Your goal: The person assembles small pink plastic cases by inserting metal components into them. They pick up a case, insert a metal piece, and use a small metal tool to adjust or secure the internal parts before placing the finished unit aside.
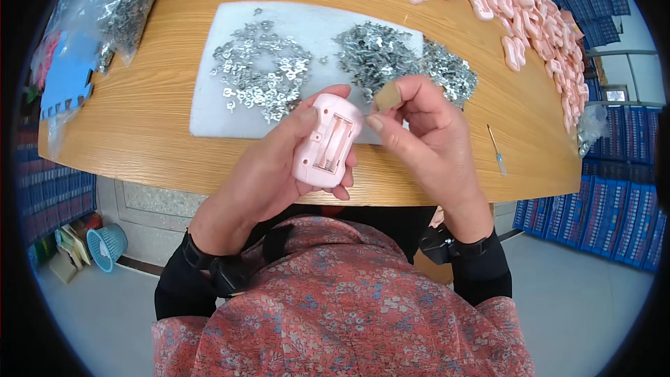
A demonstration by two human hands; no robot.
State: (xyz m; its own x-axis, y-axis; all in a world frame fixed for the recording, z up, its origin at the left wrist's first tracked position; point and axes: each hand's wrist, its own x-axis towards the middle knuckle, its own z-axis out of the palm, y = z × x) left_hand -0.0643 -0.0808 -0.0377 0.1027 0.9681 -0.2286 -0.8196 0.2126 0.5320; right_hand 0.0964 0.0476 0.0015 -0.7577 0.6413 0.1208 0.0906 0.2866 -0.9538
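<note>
A pink plastic casing (316, 136) with an open battery compartment on its upper side rests in my left hand (255, 167), whose fingers and thumb wrap around its edges. Metal contacts show at the ends of the compartment. Close to the casing's right side is my right hand (443, 150), thumb and index finger pinched together. Tan tape (388, 98) covers that index fingertip. Whatever lies in the pinch is too small to name. Behind both hands, a white foam sheet (202, 115) carries flat metal contact plates (262, 70) at left and a denser heap of metal contacts (377, 56) at right.
More metal pieces (452, 73) lie past the sheet's right edge. A thin screwdriver (497, 150) is on the wooden table (167, 63) at right. Pink casings (520, 10) heap up along the far right. At left are a clear bag of metal parts (129, 17) and blue foam matting (68, 77).
</note>
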